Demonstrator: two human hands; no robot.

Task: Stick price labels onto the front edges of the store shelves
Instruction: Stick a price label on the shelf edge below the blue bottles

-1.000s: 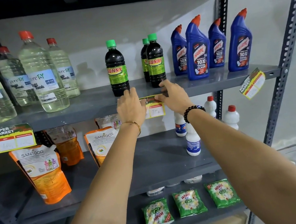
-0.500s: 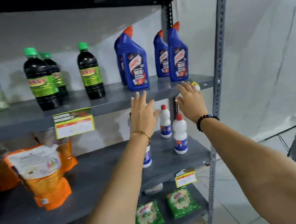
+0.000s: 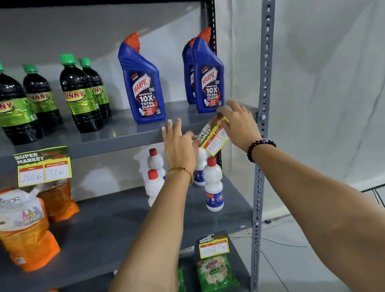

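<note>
Two hands meet at the tilted yellow-and-green paper price label point(image 3: 212, 140), which lies against the front edge of the grey metal shelf point(image 3: 113, 145). Your right hand point(image 3: 239, 127) pinches its upper end with curled fingers; your left hand point(image 3: 178, 147), fingers straight, touches its lower corner with the thumb.

Both hands have been moved from the middle price label point(image 3: 43, 166) to the tilted price label point(image 3: 212, 139) at the upper shelf's point(image 3: 113, 144) right end, where it is now pinched by the right hand point(image 3: 240, 127) and touched by the left hand point(image 3: 179, 147).
</note>
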